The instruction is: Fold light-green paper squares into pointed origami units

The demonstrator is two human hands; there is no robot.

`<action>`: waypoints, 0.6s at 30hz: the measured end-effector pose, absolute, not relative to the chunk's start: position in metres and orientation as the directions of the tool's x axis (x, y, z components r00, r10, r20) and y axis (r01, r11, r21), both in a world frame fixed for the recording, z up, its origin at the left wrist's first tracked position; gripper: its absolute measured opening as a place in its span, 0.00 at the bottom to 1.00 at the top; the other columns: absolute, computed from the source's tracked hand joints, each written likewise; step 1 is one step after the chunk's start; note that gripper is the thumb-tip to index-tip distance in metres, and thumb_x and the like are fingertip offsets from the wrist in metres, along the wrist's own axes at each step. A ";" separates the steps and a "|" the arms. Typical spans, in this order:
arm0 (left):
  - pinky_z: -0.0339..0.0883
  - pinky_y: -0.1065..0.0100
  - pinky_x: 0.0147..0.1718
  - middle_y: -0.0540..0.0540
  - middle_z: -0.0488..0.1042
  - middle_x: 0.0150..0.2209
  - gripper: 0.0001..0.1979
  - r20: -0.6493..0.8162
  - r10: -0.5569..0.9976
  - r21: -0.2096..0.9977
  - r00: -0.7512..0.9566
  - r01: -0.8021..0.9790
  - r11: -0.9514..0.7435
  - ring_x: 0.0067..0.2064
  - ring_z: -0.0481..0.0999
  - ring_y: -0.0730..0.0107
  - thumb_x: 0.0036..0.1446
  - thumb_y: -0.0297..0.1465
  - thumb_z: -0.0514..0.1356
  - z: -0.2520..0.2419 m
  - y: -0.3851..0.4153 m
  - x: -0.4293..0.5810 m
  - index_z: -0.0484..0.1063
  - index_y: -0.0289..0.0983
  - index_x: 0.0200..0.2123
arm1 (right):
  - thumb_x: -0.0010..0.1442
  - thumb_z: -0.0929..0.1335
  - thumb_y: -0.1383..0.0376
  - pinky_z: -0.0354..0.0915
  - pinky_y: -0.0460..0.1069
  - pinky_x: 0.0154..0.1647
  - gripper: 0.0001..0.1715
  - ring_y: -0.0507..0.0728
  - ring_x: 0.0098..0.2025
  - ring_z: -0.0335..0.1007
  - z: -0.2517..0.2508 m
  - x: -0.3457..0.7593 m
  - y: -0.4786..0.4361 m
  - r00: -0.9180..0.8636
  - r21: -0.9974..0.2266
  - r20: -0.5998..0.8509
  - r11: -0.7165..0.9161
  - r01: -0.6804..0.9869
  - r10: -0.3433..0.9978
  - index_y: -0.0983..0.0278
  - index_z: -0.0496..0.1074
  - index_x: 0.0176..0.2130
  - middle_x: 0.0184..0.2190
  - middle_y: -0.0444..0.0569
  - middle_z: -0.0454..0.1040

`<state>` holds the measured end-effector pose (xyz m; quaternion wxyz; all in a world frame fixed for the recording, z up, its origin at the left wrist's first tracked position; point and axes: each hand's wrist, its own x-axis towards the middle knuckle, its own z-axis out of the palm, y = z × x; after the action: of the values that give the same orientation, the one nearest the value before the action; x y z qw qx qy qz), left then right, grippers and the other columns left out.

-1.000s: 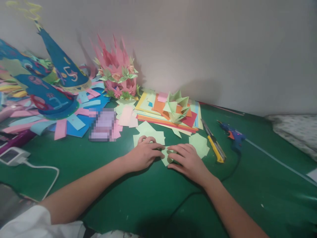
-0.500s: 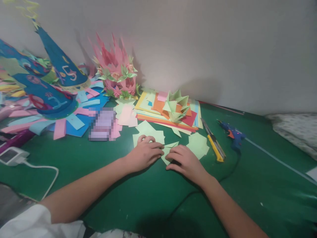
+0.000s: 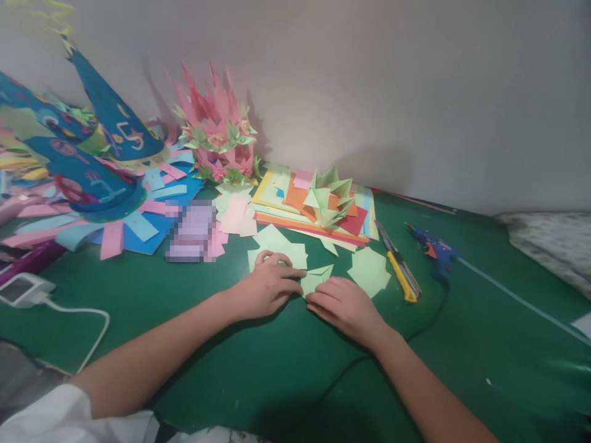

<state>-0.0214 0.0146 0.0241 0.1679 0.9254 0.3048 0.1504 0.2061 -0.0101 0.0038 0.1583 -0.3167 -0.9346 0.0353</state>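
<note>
Small pale green paper (image 3: pixel 317 277) lies on the green surface (image 3: pixel 258 381), between the person's two hands. A raised or folded flap shows along its far edge; its near portion is partly covered by fingers.

Left hand (image 3: pixel 270 286): fingers bent, two fingertips at the paper's left edge. Whether they grip or merely press it cannot be told. Right hand (image 3: pixel 344 304): fingers close together, laid over the paper's near right side; a grip cannot be confirmed, the undersides being hidden. The two hands stand near each other, fingertips apart.

Loose pale green sheets (image 3: pixel 279 243) lie just beyond the left hand, partly covered by it. A second green pile (image 3: pixel 369 271) sits beyond the right hand, fanned unevenly.

Farther back, a stack of coloured paper (image 3: pixel 295 200) carries a pointed green folded form (image 3: pixel 330 218). Right of the second pile lies a yellow-handled cutter (image 3: pixel 403 280), then a blue glue gun (image 3: pixel 436 251) with a dark cord.

Left of the stack: pale pink sheets (image 3: pixel 235 215), a pixelated object (image 3: pixel 191 234), and a pink paper crown (image 3: pixel 217 147) trimmed with green. Far left: decorated blue cones (image 3: pixel 115 104) with pink and blue strips, and a white device (image 3: pixel 25 289) with cable.
</note>
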 end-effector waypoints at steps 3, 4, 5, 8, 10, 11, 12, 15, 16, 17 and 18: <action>0.47 0.52 0.49 0.51 0.71 0.53 0.14 0.170 0.607 0.408 0.776 0.505 -0.761 0.52 0.63 0.59 0.60 0.24 0.52 0.024 0.015 -0.023 0.75 0.44 0.39 | 0.65 0.62 0.64 0.58 0.49 0.31 0.10 0.54 0.31 0.64 0.006 0.205 -0.011 -0.732 -0.094 0.314 0.787 0.609 0.604 0.63 0.73 0.40 0.31 0.48 0.74; 0.46 0.51 0.50 0.51 0.71 0.54 0.14 0.169 0.604 0.408 0.779 0.503 -0.762 0.52 0.62 0.58 0.59 0.24 0.52 0.024 0.015 -0.023 0.75 0.44 0.39 | 0.65 0.62 0.64 0.59 0.48 0.30 0.11 0.54 0.31 0.65 0.006 0.205 -0.012 -0.723 -0.092 0.327 0.782 0.616 0.608 0.62 0.73 0.41 0.33 0.49 0.75; 0.45 0.51 0.50 0.52 0.71 0.54 0.14 0.166 0.602 0.409 0.781 0.501 -0.763 0.52 0.62 0.58 0.59 0.23 0.52 0.023 0.015 -0.023 0.74 0.44 0.39 | 0.65 0.62 0.65 0.60 0.48 0.31 0.11 0.54 0.32 0.66 0.006 0.205 -0.012 -0.713 -0.099 0.347 0.780 0.618 0.609 0.62 0.73 0.41 0.35 0.49 0.75; 0.44 0.49 0.51 0.53 0.70 0.55 0.14 0.157 0.604 0.409 0.782 0.505 -0.760 0.53 0.62 0.59 0.59 0.23 0.51 0.022 0.015 -0.024 0.74 0.44 0.39 | 0.65 0.61 0.67 0.65 0.48 0.35 0.12 0.54 0.36 0.70 0.005 0.207 -0.013 -0.696 -0.161 0.402 0.794 0.587 0.596 0.63 0.72 0.44 0.41 0.50 0.76; 0.43 0.49 0.52 0.53 0.70 0.54 0.14 0.149 0.621 0.407 0.770 0.524 -0.748 0.52 0.62 0.60 0.59 0.23 0.51 0.021 0.014 -0.023 0.73 0.43 0.39 | 0.65 0.61 0.67 0.67 0.49 0.38 0.13 0.55 0.38 0.71 0.003 0.209 -0.012 -0.711 -0.200 0.396 0.810 0.551 0.581 0.63 0.72 0.45 0.42 0.50 0.76; 0.43 0.49 0.52 0.52 0.71 0.54 0.14 0.145 0.632 0.406 0.761 0.537 -0.739 0.52 0.63 0.60 0.60 0.23 0.50 0.021 0.014 -0.023 0.72 0.43 0.39 | 0.65 0.61 0.68 0.67 0.49 0.39 0.13 0.55 0.39 0.71 0.003 0.210 -0.012 -0.724 -0.215 0.384 0.819 0.533 0.572 0.63 0.71 0.45 0.42 0.51 0.76; 0.42 0.48 0.52 0.52 0.71 0.54 0.14 0.145 0.644 0.404 0.751 0.549 -0.732 0.51 0.63 0.61 0.61 0.23 0.49 0.021 0.013 -0.022 0.72 0.43 0.40 | 0.65 0.61 0.68 0.68 0.50 0.40 0.13 0.55 0.41 0.71 0.002 0.211 -0.012 -0.736 -0.227 0.374 0.825 0.517 0.564 0.62 0.71 0.46 0.42 0.51 0.75; 0.42 0.48 0.52 0.51 0.72 0.52 0.14 0.148 0.661 0.391 0.736 0.570 -0.722 0.50 0.64 0.61 0.63 0.25 0.49 0.020 0.012 -0.020 0.71 0.44 0.44 | 0.65 0.60 0.69 0.68 0.51 0.44 0.15 0.56 0.45 0.70 0.002 0.213 -0.010 -0.750 -0.264 0.356 0.830 0.491 0.557 0.62 0.69 0.49 0.45 0.52 0.74; 0.42 0.48 0.52 0.50 0.72 0.52 0.13 0.150 0.664 0.386 0.733 0.574 -0.722 0.49 0.64 0.61 0.64 0.27 0.49 0.020 0.012 -0.019 0.71 0.44 0.44 | 0.65 0.60 0.69 0.67 0.51 0.45 0.15 0.56 0.46 0.69 0.002 0.214 -0.010 -0.750 -0.279 0.351 0.827 0.488 0.561 0.62 0.69 0.49 0.46 0.53 0.74; 0.42 0.48 0.52 0.51 0.72 0.52 0.12 0.153 0.669 0.383 0.727 0.581 -0.719 0.49 0.64 0.61 0.64 0.28 0.50 0.019 0.011 -0.018 0.71 0.44 0.43 | 0.65 0.60 0.69 0.67 0.51 0.45 0.15 0.55 0.46 0.69 0.003 0.214 -0.010 -0.746 -0.292 0.346 0.820 0.491 0.570 0.62 0.69 0.49 0.46 0.53 0.74; 0.41 0.48 0.53 0.51 0.72 0.52 0.11 0.158 0.677 0.382 0.719 0.588 -0.713 0.49 0.64 0.61 0.64 0.29 0.50 0.018 0.011 -0.017 0.72 0.44 0.42 | 0.65 0.60 0.69 0.67 0.50 0.44 0.14 0.55 0.45 0.69 0.003 0.215 -0.010 -0.739 -0.301 0.340 0.811 0.501 0.582 0.62 0.69 0.48 0.45 0.52 0.74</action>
<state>-0.0169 0.0107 0.0176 0.1542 0.9142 0.3458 0.1446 0.2147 -0.0102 0.0029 0.2131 -0.2919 -0.9275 0.0954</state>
